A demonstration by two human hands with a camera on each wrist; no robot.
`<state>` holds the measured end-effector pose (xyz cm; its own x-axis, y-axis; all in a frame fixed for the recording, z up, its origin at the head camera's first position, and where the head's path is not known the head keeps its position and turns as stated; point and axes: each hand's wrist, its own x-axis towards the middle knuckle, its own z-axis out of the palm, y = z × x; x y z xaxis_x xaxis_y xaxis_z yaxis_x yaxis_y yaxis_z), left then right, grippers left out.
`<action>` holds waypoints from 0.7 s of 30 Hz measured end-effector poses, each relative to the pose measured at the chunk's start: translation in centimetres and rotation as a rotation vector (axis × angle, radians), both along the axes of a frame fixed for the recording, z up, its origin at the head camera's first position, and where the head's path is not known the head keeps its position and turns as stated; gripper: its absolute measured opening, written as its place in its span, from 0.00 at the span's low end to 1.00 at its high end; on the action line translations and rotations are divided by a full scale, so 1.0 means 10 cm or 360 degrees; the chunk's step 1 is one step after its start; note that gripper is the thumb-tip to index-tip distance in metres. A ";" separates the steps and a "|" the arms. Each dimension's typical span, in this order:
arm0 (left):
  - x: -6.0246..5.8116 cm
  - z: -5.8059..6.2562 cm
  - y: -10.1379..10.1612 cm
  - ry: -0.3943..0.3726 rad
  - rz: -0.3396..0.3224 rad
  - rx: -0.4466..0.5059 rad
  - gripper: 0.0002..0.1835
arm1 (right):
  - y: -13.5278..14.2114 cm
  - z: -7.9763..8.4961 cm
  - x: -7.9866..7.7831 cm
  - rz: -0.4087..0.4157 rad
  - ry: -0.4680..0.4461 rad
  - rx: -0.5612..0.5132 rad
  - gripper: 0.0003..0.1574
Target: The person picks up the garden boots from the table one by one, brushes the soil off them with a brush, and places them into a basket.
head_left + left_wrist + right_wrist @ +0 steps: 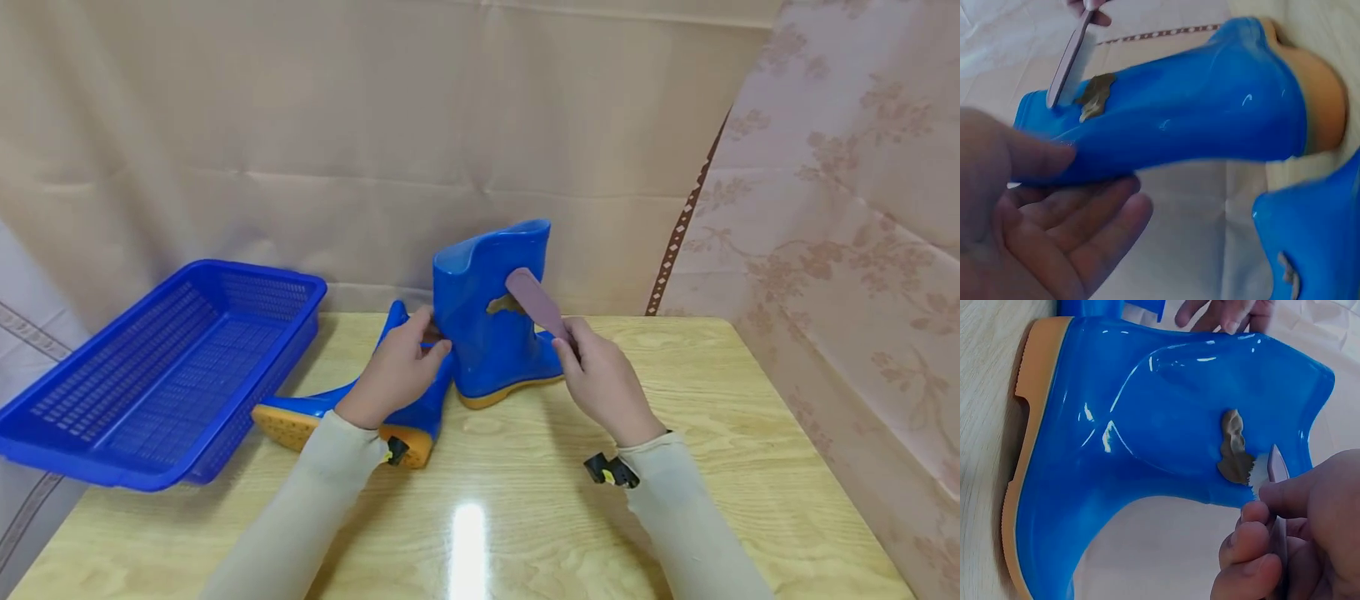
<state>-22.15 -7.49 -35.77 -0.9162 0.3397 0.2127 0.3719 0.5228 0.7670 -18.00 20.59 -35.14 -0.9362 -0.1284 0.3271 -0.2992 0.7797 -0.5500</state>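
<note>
A blue rain boot (487, 342) with a yellow-orange sole stands on the table, a brown muddy-looking patch (1233, 450) on its shaft. My left hand (397, 362) holds the shaft at its left side; the left wrist view shows the thumb on one face and fingers behind. In my right hand (603, 379) is a mauve-handled brush (534, 300) with white bristles. Its bristles touch the shaft beside the brown patch in the right wrist view. Another blue boot (423, 408) lies on the table, partly hidden by my left hand and forearm; a brownish mark (1289, 275) shows on it.
A blue plastic basket (288, 333) with mesh walls sits at the left of the wooden table (720, 417). Behind the table hangs a beige cloth (360, 125). A floral curtain (862, 208) borders the right side.
</note>
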 end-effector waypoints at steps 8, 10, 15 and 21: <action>-0.01 0.10 -0.03 0.0086 0.0187 0.0036 0.18 | 0.00 -0.02 -0.02 0.0011 0.0052 0.0021 0.17; -0.01 0.10 -0.05 0.0153 0.0231 0.0047 0.13 | 0.00 -0.02 -0.01 0.0011 0.0093 0.0025 0.17; 0.00 0.11 -0.11 0.0120 0.0288 0.0131 0.12 | -0.02 -0.03 -0.01 -0.0019 0.0179 -0.0011 0.18; -0.05 0.15 -0.10 0.0041 0.0280 0.0022 0.17 | -0.04 -0.04 -0.02 -0.0080 0.0138 -0.0099 0.21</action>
<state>-22.62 -8.52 -34.27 -0.9554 0.1714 0.2406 0.2953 0.5712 0.7659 -18.16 20.18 -35.50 -0.9088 -0.0589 0.4131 -0.3091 0.7599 -0.5718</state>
